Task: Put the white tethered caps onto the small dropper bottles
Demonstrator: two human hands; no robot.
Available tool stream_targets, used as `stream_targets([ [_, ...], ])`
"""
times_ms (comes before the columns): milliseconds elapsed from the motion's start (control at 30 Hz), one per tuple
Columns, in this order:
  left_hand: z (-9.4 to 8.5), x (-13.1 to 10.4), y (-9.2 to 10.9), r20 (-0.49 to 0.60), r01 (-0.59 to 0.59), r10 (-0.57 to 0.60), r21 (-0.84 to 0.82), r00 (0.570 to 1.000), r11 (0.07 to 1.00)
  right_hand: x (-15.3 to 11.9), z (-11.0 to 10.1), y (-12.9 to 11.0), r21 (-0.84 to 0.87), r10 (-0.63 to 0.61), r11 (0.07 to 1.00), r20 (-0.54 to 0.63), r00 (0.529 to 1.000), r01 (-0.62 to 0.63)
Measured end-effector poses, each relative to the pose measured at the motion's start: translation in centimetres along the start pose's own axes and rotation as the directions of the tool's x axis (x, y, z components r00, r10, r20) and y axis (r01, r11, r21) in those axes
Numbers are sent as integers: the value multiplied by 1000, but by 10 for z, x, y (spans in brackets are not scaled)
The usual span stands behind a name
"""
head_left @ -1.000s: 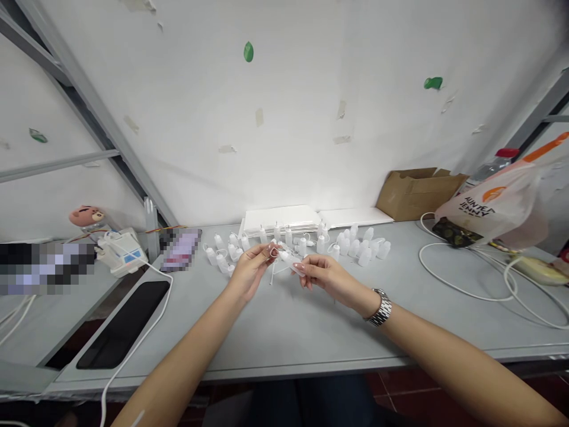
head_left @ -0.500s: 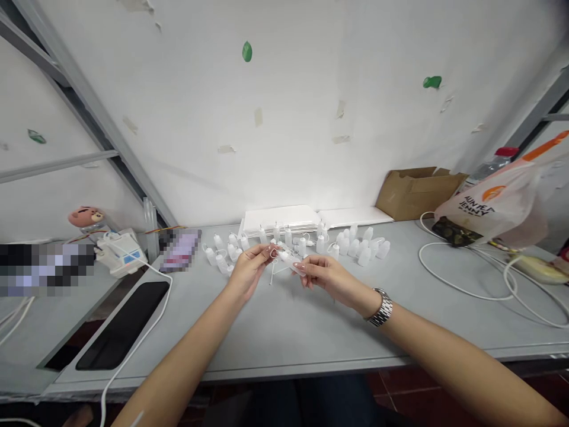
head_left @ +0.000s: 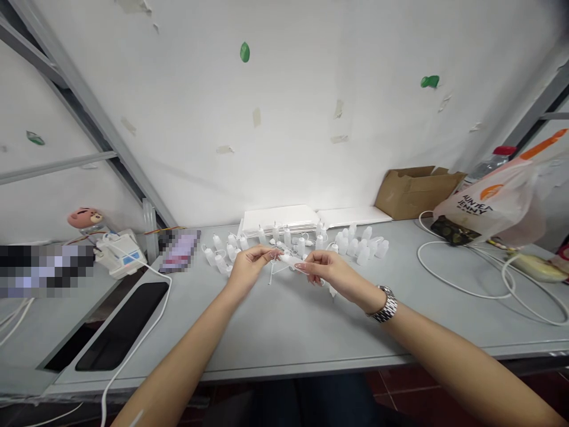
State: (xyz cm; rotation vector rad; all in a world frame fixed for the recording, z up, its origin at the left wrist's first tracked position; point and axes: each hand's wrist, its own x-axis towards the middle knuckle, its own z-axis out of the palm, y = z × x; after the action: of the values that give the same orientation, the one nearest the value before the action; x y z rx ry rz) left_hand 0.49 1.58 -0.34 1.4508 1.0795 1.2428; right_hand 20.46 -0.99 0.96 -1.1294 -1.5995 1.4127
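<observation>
Between my hands, above the grey table, a small translucent squeeze bottle lies on its side. My right hand pinches its body, while the fingertips of my left hand are closed at its tip end; what exactly they grip there is too small to make out. Thin white cap straps show just below the left fingertips. Behind my hands stand several capped bottles with needle tips. To the right is a group of bottles without needle tips. Another small white tip shows below my right hand.
White sheets lie against the wall, beside a cardboard box. On the right are a plastic bag and a looped white cable. A phone, a white device and a dark inset panel are at the left.
My right hand has shifted slightly to the right, and its fingers have moved on the bottle's body. The small tip below that hand is now more visible. The other bottles stay in place.
</observation>
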Motion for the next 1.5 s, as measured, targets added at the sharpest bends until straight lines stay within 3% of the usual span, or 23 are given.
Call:
stream_targets([
  [433,-3,0,1,43,-51,47,93,998,994,3,-1,4,9,-19,1000,57,998,19],
  [567,-2,0,5,31,10,-11,30,999,999,4,1,5,76,-38,997,58,998,33],
  [733,1,0,8,-65,36,-42,-96,997,995,4,3,4,205,-82,976,41,996,72],
  [1000,0,2,2,-121,80,-118,-283,986,956,5,5,6,161,-84,984,30,996,79],
  [1367,2,-4,6,-122,16,-33,-131,992,991,2,6,5,52,-74,996,34,997,72],
  [1500,4,-5,7,-71,-20,15,-67,997,998,2,11,8,76,-86,994,88,992,79],
])
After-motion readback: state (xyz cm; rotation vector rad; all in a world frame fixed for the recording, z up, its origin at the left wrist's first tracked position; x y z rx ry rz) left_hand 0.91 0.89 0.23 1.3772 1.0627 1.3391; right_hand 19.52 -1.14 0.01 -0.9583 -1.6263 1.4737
